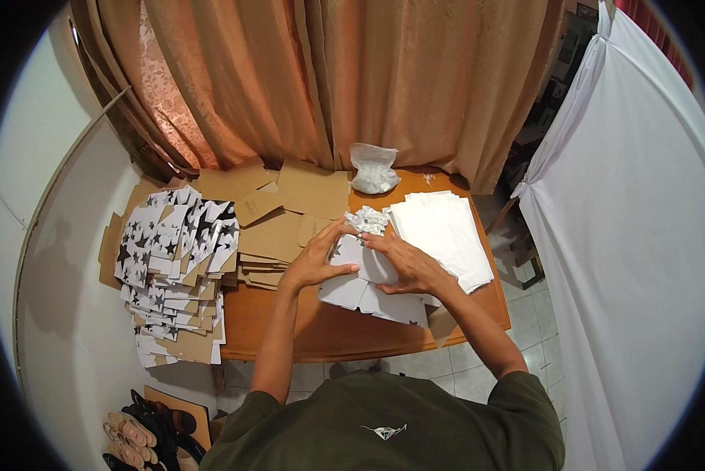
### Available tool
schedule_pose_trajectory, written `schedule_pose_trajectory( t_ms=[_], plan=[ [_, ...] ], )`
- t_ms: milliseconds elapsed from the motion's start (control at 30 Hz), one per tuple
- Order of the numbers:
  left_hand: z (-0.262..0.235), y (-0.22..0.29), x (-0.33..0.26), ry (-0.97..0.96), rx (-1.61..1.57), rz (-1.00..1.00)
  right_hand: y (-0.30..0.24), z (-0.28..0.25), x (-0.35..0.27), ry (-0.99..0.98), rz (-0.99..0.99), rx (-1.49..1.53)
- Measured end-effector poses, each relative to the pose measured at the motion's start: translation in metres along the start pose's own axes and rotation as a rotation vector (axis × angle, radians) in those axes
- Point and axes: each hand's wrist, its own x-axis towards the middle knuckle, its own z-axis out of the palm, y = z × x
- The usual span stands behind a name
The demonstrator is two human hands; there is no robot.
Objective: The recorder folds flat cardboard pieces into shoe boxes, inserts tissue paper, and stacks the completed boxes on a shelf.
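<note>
My left hand (315, 259) and my right hand (407, 265) both press on a white flat cardboard box piece (360, 286) lying on the wooden table (290, 330). My left fingers curl over its upper left edge. My right palm lies flat on its upper right part. Just beyond my fingertips sits a small heap of paper scraps (368, 221).
A stack of white sheets (443, 231) lies to the right. Brown cardboard blanks (278, 224) cover the table's back. A pile of star-printed black-and-white box blanks (172, 267) fills the left. A clear plastic bag (374, 169) sits by the curtain (329, 78). Shoes (144, 436) lie on the floor.
</note>
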Motion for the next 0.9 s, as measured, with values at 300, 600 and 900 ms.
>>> schedule_pose_trajectory(
  t_ms=[300, 600, 900],
  plan=[
    [0.056, -0.034, -0.025, 0.633, -0.256, -0.135, -0.055, -0.025, -0.003, 0.275, 0.133, -0.447],
    [0.099, -0.002, -0.024, 1.101, -0.608, -0.167, -0.014, 0.066, 0.003, 0.934, 0.738, 0.582],
    [0.104, -0.015, -0.056, 0.923, -0.78, -0.307, 0.008, 0.057, -0.001, 0.842, 0.564, 0.528]
  ],
)
